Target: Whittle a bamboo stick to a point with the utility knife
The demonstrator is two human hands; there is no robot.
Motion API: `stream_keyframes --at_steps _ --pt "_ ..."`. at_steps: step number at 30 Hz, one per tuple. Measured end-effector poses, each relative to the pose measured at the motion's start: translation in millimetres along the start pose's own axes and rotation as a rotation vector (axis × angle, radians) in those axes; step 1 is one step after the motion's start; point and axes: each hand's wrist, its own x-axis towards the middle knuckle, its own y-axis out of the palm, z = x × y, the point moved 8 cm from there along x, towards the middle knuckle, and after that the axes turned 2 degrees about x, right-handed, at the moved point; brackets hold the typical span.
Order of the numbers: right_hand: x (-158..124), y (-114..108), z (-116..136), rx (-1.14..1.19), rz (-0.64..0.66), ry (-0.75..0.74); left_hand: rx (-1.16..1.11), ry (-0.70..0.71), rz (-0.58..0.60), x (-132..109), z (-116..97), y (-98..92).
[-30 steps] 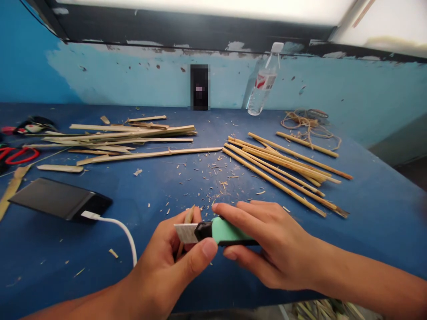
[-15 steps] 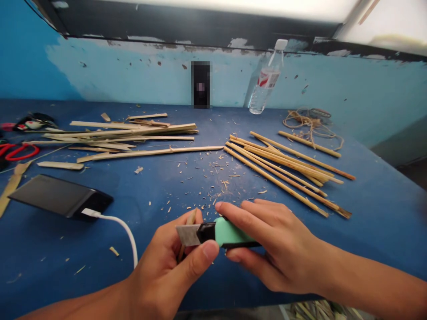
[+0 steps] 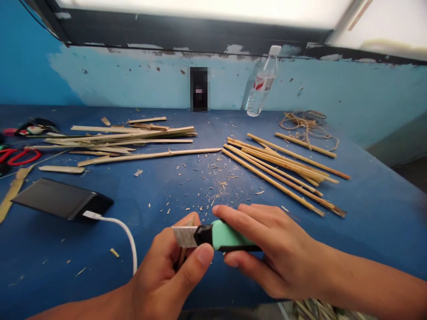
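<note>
The thin wooden piece (image 3: 182, 255) is resting inside the curled fingers of the left hand (image 3: 167, 271), its upper end showing behind the knife blade and its lower part sinking into the palm's shadow. The utility knife (image 3: 231, 235) is lying crosswise in front of it, the right hand (image 3: 280, 251) closing around the green handle while the left thumb is pressing near the black blade mount. Whether the edge is biting into the wood just now, I cannot tell. Just beyond both hands, pale shavings (image 3: 223, 183) are dotting the blue table (image 3: 73, 258), so some trimming seems to be behind this work. Ahead of the right hand, slim rounded sticks (image 3: 272, 182) are lying in a loose fan, looking like the finished share; ahead of the left hand, flatter split strips (image 3: 133, 135) are lying in a heap, probably waiting their turn, with one long strip (image 3: 150, 156) pointing toward the sticks. By that reading, a fair batch is standing done, one piece is sitting under the blade, and a good number are remaining. To the left of the left hand, a black device (image 3: 53, 198) is trailing a white cable (image 3: 128, 235); farther out, red-handled scissors (image 3: 23, 156) are lying. Far beyond the right hand, twine (image 3: 305, 124) is coiling and a bottle (image 3: 262, 91) is leaning against the wall.
</note>
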Motion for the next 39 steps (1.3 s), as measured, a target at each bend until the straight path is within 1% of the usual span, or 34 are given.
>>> stream_keyframes --at_steps 4,9,13,17,19,22,25,27,30,33,36,39 --pt "-2.1 0.2 -1.2 0.003 0.008 0.005 -0.065 -0.023 0.047 3.6 -3.6 6.8" --pt "-3.9 5.4 -6.4 0.079 0.052 0.03 -0.05 -0.003 0.123 6.3 -6.7 12.3" --pt "-4.3 4.8 -3.1 0.051 0.029 0.028 -0.008 0.036 0.065 7.2 -3.9 5.9" --pt "-7.1 3.9 1.9 0.018 0.027 0.075 0.016 0.026 0.015 2.3 2.4 1.1" --pt "-8.4 2.4 4.2 -0.007 0.004 0.079 0.028 0.014 -0.01 0.6 3.0 -0.6" --pt "-7.9 3.0 5.9 -0.078 -0.026 0.061 0.031 0.01 -0.003 3.8 -1.6 1.1" --pt "-5.6 6.7 3.8 -0.109 -0.03 0.069 0.058 0.034 0.055 11.1 -9.6 7.0" --pt "-4.0 8.2 3.1 -0.127 -0.04 0.073 0.076 0.032 0.079 14.5 -10.9 9.1" --pt "-2.2 9.6 -0.6 -0.137 -0.059 0.095 0.083 -0.041 0.068 15.3 -2.5 7.4" --pt "-1.3 10.4 -13.6 -0.054 -0.078 0.167 0.032 -0.126 0.091 11.7 7.1 7.4" --pt "-1.7 10.1 -28.8 0.029 -0.09 0.234 -0.029 -0.17 0.186 6.6 8.1 11.1" --pt "-2.9 6.0 -30.8 0.083 -0.116 0.214 -0.059 -0.207 0.298 2.1 5.6 13.8"
